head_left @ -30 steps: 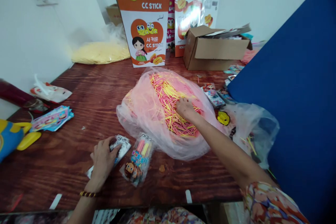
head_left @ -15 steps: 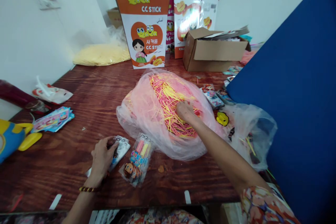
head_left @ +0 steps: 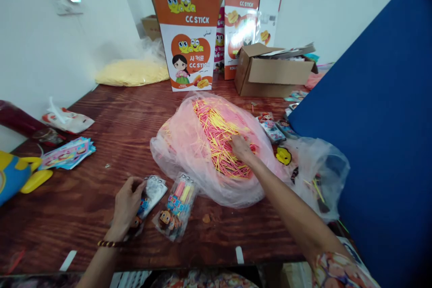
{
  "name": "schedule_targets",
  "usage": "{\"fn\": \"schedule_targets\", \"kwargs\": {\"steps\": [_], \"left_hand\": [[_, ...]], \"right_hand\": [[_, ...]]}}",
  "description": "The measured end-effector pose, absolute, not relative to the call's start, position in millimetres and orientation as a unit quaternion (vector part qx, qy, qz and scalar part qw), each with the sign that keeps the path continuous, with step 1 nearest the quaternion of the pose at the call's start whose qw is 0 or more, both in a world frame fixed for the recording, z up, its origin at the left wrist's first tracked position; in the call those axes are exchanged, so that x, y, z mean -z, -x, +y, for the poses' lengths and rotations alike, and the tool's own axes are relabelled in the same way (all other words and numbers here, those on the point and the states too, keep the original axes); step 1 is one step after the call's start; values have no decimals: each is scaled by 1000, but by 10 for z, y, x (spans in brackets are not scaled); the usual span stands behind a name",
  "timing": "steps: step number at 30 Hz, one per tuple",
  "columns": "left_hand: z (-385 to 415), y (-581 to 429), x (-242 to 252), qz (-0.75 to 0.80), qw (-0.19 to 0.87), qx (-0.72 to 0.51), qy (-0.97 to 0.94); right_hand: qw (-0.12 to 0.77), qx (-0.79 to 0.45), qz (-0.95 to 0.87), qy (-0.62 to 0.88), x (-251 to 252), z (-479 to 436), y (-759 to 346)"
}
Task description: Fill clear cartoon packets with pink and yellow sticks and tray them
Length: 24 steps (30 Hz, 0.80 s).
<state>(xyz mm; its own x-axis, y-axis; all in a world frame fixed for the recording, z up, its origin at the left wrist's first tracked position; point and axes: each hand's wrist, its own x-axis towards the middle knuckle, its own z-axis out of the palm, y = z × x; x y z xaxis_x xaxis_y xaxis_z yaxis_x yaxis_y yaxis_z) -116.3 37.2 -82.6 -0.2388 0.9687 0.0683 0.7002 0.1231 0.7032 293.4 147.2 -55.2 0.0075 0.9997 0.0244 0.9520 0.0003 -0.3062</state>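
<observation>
The right hand (head_left: 240,146) is deep in a big pile of thin sticks (head_left: 219,137) — pink and yellow ones. The fingers are bent down into the sticks, but I cannot tell if they hold any. The sticks lie in an open pink plastic bag (head_left: 189,144) in the middle of the brown wooden surface (head_left: 111,117).

The left hand (head_left: 126,204) is near the front edge of the surface. Its fingers are closed on a small shiny packet (head_left: 151,193), which lies flat on the wood. Just beside that packet lies a second packet (head_left: 175,207) with colored sticks inside and a cartoon face on it.

To the right of the pink bag is a clear bag (head_left: 317,171), next to a yellow toy face (head_left: 282,155) and some small picture packs (head_left: 270,127). A tall blue board (head_left: 378,112) stands on that side.

At the back stand an orange and white box (head_left: 189,38) that says CC STICK, more printed boxes (head_left: 241,27) and an open cardboard box (head_left: 273,72). A yellow bag (head_left: 133,72) lies by the wall. On the left lie a stack of flat packs (head_left: 67,152) and a blue and yellow toy (head_left: 15,175).
</observation>
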Motion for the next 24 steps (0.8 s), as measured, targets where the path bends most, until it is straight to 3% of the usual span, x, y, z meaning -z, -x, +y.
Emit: {"fn": "schedule_targets", "kwargs": {"steps": [7, 12, 17, 24], "left_hand": [[359, 1287, 746, 721, 284, -397, -491], [303, 1321, 596, 687, 324, -478, -441], [263, 1269, 490, 681, 340, -504, -408], [241, 1006, 237, 675, 377, -498, -393]], "right_hand": [[292, -207, -663, 658, 517, 1338, -3004], [338, -259, -646, 634, 679, 1010, -3063], [275, -211, -655, 671, 707, 904, -3162], [131, -119, -736, 653, 500, 1496, -3055]]}}
